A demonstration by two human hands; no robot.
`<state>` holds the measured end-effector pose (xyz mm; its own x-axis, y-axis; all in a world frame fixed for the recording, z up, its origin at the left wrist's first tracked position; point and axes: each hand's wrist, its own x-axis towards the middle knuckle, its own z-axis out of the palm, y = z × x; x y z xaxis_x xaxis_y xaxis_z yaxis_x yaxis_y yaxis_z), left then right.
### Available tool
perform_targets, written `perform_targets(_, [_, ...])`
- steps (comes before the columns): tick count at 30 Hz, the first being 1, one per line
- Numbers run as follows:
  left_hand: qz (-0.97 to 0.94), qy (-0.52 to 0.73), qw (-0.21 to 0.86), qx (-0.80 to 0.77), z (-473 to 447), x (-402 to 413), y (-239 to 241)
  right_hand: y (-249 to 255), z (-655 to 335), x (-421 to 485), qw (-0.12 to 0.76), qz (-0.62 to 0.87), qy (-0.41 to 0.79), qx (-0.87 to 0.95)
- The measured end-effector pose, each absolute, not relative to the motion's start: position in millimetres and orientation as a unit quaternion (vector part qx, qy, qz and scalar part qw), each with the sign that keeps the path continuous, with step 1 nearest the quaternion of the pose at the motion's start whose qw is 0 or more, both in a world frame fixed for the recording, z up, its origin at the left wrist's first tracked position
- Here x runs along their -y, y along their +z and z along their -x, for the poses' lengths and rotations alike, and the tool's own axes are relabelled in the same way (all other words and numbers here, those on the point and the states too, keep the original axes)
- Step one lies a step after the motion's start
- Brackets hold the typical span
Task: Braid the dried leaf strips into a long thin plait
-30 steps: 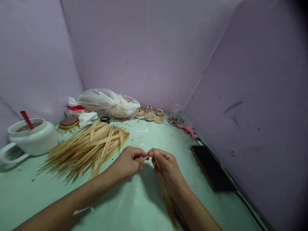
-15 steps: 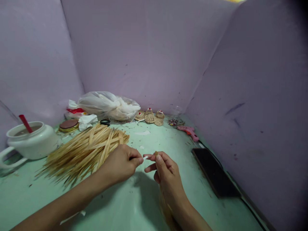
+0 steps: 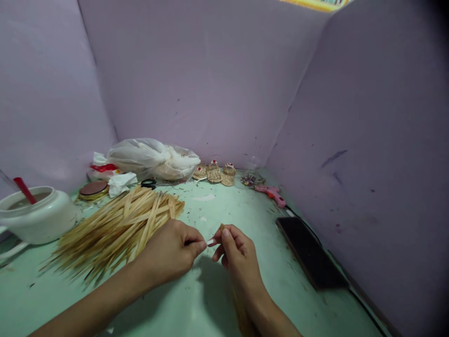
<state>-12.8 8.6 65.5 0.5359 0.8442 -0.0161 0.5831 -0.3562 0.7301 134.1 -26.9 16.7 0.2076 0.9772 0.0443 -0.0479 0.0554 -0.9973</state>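
We find both hands raised over the green worktop (image 3: 164,318), to the right of the straw bundle (image 3: 115,229), which we take as our landmark. The left hand (image 3: 171,250), nearest the bundle and overlapping its right edge in our view, grasps a short white strip (image 3: 211,242) between thumb and index finger. The strip's free end points away from the bundle and meets the right index finger in our view; we cannot tell whether they touch. The right hand (image 3: 242,257), farther right of the bundle, pinches a fibre strand (image 3: 222,227) between thumb and index finger, its other fingers loosely curled. We note tan fibres beneath the right wrist, blurred and partly hidden.

Left of the bundle we record a white mug (image 3: 56,217) with a red stick (image 3: 24,189) leaning in it. Just behind the bundle lie a round tin (image 3: 93,188), a crumpled tissue (image 3: 122,184) and a black-handled tool (image 3: 148,183); farther behind is a translucent plastic bag (image 3: 150,159). Behind and to the right of the bundle we count three woven pieces (image 3: 213,174) with red-and-white trim. Well to its right we list a pink glue gun (image 3: 273,194) and a dark flat device (image 3: 312,252).
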Motion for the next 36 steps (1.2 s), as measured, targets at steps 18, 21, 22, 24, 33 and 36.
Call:
perform_targets(18, [-0.733,0.257,0.449,-0.442,1.4,-7.6,48.0,16.6,-128.5,34.6,0.521,0.539,0.319,0.579])
perform_targets(21, [-0.714,0.268,0.456,-0.460,-1.3,-4.8,50.0,17.0,-127.0,35.3,0.533,0.529,0.330,0.572])
perform_targets(22, [-0.709,0.271,0.455,-0.466,-2.2,-4.0,50.8,16.9,-126.6,35.7,0.538,0.525,0.333,0.569])
perform_targets(24, [-0.703,0.281,0.454,-0.470,-3.7,-2.8,51.5,16.5,-126.6,36.8,0.544,0.520,0.337,0.566])
perform_targets(33, [-0.707,0.314,0.437,-0.460,-4.0,-1.3,41.3,15.2,-129.9,38.7,0.547,0.514,0.384,0.538])
perform_targets(36, [-0.711,0.324,0.423,-0.459,-4.8,1.7,40.5,16.2,-129.5,37.9,0.553,0.529,0.387,0.514])
